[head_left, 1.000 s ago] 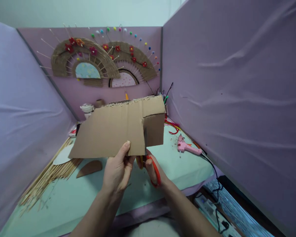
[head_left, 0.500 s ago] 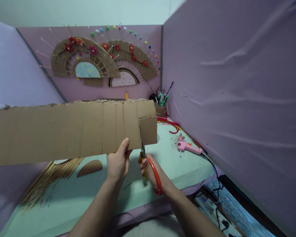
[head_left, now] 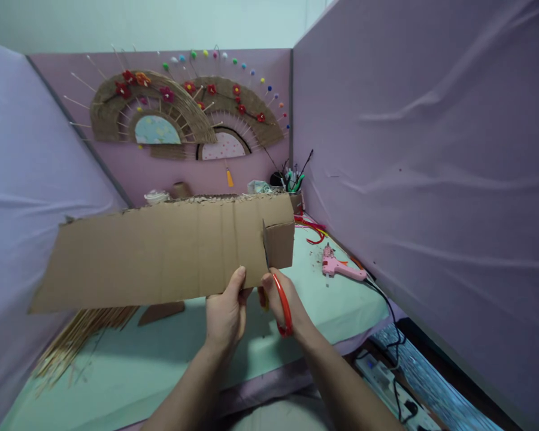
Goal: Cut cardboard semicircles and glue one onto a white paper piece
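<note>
Left hand (head_left: 227, 311) pinches the lower edge of the cardboard strip (head_left: 161, 254), held in the air above the table (head_left: 161, 353). Right hand (head_left: 291, 311), at 3 o'clock of the left, grips the red scissors (head_left: 284, 305), whose blades sit in a cut rising from that edge. The corner flap (head_left: 279, 245) is not yet severed. A glue gun (head_left: 341, 269) lies farther back at 2 o'clock.

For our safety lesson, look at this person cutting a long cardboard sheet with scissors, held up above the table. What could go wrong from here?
1. The left hand pinches the cardboard right beside the scissors worked by the right hand, so its thumb could get nicked.
2. The long unsupported sheet may sag or twist, pulling the cut off line.
3. The glue gun cord trails off the table edge and could snag.
</note>
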Tool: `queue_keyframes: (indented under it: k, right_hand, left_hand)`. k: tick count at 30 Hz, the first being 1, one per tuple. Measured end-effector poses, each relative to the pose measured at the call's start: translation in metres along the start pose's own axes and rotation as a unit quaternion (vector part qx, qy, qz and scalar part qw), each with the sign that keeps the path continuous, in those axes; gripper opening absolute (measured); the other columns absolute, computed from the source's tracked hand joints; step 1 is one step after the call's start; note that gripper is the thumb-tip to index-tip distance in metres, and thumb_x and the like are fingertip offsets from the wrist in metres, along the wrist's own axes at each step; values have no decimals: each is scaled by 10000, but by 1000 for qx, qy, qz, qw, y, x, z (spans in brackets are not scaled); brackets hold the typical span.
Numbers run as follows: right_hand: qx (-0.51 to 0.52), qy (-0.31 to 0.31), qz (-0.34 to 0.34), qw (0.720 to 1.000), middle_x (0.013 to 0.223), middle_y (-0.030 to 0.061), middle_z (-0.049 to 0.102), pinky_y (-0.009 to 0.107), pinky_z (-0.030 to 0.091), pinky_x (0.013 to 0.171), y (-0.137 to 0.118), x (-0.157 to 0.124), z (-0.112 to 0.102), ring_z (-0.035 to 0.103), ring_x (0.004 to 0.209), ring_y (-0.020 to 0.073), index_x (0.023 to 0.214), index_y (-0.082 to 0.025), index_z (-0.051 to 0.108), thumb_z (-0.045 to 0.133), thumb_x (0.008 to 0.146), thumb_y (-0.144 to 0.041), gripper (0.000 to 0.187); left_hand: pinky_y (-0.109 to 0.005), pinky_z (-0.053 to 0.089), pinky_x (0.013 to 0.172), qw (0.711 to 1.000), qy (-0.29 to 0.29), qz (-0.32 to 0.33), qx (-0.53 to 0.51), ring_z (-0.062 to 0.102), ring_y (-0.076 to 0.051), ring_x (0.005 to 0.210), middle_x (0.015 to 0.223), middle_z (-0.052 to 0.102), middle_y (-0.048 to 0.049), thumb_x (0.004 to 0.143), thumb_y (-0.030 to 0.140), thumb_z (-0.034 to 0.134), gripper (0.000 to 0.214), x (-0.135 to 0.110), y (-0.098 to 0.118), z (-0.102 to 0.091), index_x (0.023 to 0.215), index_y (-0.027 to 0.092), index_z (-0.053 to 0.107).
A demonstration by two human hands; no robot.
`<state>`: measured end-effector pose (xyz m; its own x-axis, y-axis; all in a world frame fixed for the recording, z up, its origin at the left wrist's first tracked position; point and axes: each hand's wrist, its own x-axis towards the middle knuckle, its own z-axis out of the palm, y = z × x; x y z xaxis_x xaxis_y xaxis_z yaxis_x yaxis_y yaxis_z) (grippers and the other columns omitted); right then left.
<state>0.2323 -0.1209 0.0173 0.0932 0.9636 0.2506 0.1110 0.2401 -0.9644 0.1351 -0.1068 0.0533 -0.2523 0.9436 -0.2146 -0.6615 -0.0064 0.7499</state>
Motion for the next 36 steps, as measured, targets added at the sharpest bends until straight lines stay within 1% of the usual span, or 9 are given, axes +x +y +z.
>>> queue_keyframes:
  k: [3,7,11,19,25,27,30,33,36]
  right_hand:
    - [-4,9,-1,1000,544,-16,511,258,377,531,2,2,-1,480,521,133,685,-221,434,295,744,-906,702]
    - [6,14,9,1000,531,-26,497,246,364,483,8,2,1,476,477,127,707,-230,411,303,728,-917,695]
    - [11,23,25,999,504,-45,444,241,336,438,13,2,4,444,431,122,702,-242,389,329,710,-923,684]
    - [1,46,18,999,506,-23,428,243,306,437,17,5,4,417,491,137,672,-233,454,361,693,-929,702]
    - [19,49,37,998,518,-41,401,228,282,410,18,6,6,365,460,104,664,-223,427,355,692,-931,713]
    - [47,31,50,997,531,-50,394,225,292,406,18,4,7,369,442,96,698,-219,425,335,698,-932,719]
    - [101,-38,64,992,584,-57,392,220,311,409,20,-5,7,375,437,82,764,-210,431,293,667,-958,767]
    - [133,-99,77,983,628,-58,398,210,315,418,27,-19,6,361,458,69,811,-201,446,363,676,-936,752]
    - [152,-105,82,979,627,-55,414,213,323,424,38,-33,5,371,463,70,811,-197,461,434,747,-860,667]
  left_hand:
    - [-183,574,580,1000,5,-10,-7,690,-121,666,779,745,-68,660,62,789,114,-2,0,0,746,67,715]
    - [-169,556,546,1000,12,-28,-6,687,-118,653,762,742,-72,680,59,778,81,-4,0,0,712,61,704]
    - [-176,563,588,1000,2,-23,-18,698,-118,685,795,751,-64,683,49,778,112,-5,-1,1,771,77,715]
    - [-196,576,650,999,-4,-28,-19,705,-120,724,843,759,-64,712,22,746,140,0,-3,2,829,94,723]
    - [-178,555,595,1000,-14,-23,-12,706,-124,733,853,759,-80,733,25,727,132,2,-6,1,851,83,722]
    - [-184,562,627,1000,-17,-16,-5,707,-125,754,877,761,-88,737,33,725,139,4,-6,1,867,85,722]
    - [-202,572,682,1000,-20,8,-4,704,-124,761,878,761,-80,711,50,752,154,12,-3,1,852,98,717]
    - [-205,569,669,999,-29,32,-1,697,-120,728,833,752,-56,663,90,800,191,24,4,-1,829,107,709]
    - [-219,571,678,998,-45,49,18,695,-125,718,810,744,-46,614,122,840,269,34,12,-4,847,108,705]
